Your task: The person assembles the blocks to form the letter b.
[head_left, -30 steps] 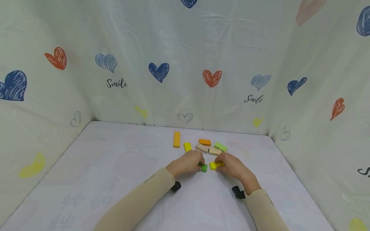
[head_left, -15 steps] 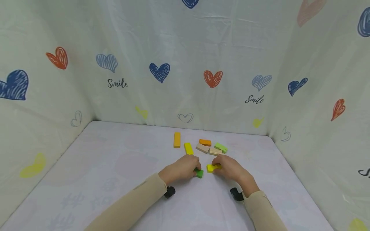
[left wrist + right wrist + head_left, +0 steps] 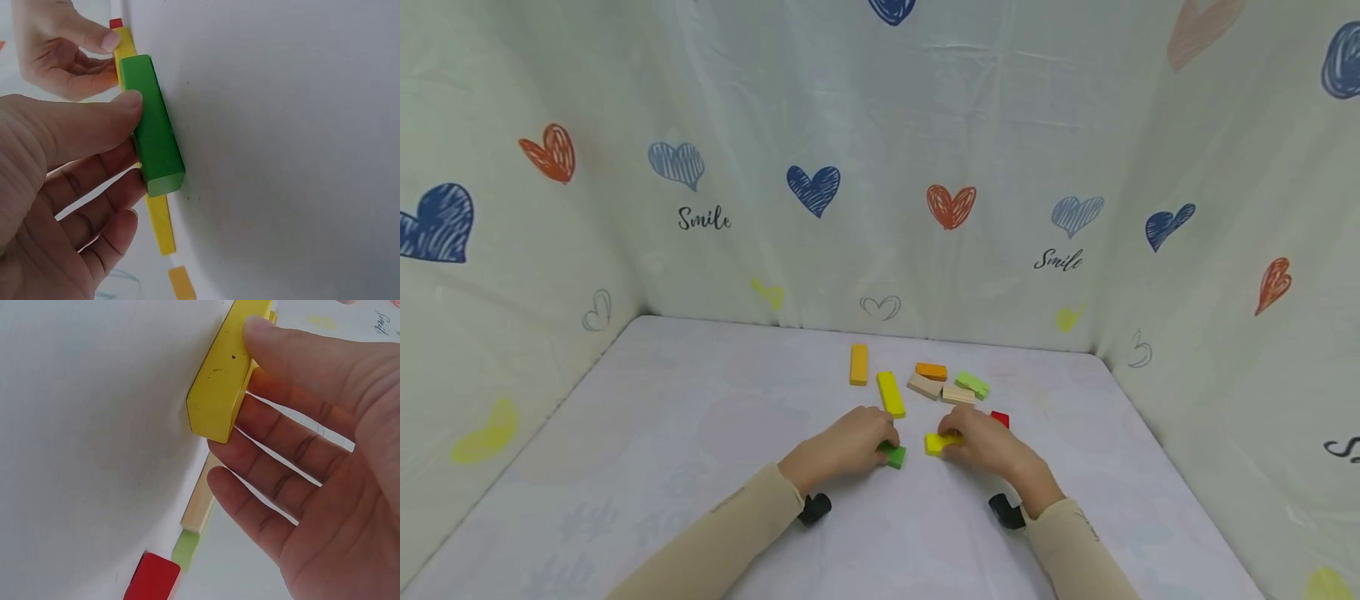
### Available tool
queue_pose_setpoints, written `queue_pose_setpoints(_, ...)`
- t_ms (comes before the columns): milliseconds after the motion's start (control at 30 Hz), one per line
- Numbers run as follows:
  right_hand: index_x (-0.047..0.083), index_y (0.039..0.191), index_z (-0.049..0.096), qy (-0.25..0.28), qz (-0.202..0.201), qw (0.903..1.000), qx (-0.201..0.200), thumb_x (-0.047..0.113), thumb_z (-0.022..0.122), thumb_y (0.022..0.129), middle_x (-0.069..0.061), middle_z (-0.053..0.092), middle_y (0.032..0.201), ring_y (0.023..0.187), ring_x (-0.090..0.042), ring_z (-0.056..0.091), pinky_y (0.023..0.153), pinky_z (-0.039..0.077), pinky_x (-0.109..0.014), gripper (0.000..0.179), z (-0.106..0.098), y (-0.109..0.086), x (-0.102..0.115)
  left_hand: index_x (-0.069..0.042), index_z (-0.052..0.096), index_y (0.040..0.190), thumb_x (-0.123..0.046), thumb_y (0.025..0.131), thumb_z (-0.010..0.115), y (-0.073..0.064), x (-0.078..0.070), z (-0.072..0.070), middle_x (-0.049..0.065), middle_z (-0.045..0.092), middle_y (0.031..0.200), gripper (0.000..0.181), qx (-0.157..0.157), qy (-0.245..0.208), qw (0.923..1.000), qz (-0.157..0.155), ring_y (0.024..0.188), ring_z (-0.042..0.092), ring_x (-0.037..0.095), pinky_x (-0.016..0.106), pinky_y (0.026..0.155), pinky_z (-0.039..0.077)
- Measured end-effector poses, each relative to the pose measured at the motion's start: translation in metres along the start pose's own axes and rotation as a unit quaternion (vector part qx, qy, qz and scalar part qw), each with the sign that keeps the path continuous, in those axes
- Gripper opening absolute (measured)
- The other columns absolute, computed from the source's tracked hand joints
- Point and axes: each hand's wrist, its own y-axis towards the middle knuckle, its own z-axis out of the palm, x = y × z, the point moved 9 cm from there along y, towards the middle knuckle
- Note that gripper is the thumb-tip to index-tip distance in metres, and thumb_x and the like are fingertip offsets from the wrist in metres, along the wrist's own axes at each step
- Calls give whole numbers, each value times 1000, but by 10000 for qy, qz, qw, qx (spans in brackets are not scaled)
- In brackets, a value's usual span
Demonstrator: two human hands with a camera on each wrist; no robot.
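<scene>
My left hand [image 3: 847,443] pinches a green wooden block [image 3: 155,128] between thumb and fingers, low over the white table. To its right, my right hand [image 3: 988,442] grips a yellow wooden block [image 3: 220,375] with the thumb on one face and fingertips on the other. In the head view the held yellow block's free end points left, toward the green block, with a gap between them. Just beyond the left hand lies another yellow block [image 3: 891,394]. A red block [image 3: 1000,418] shows partly behind the right hand.
Farther back on the table [image 3: 715,392] lie a yellow-orange block [image 3: 859,365], an orange block [image 3: 931,372], two plain wood blocks [image 3: 924,385] and a light green block [image 3: 972,384]. A white curtain [image 3: 880,250] with printed hearts encloses the back and sides.
My left hand has moved left and nearer with the green block, uncovering the yellow block behind it. My right hand has shifted slightly left with its yellow block, and the red block has come into view.
</scene>
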Motion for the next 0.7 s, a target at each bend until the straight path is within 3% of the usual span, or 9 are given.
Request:
queue_pose_setpoints(433,17,105,69,-107,75,9997,182,21,76,82,8,60,95,86,-12,54,86,52,-34,25,9,1,12,-14,74,105,-14,83,75,-23,20,-7,-8,61,93,23,-132,-127,9998,-44,84,52,8,26,80,45)
queue_pose_setpoints(700,17,104,69,-131,-107,9997,176,24,77,81,11,59,90,83,-10,53,81,51,-33,26,12,0,23,-16,74,106,-15,83,74,-32,30,-11,-10,60,94,23,-128,-193,9996,-169,87,52,8,30,84,45)
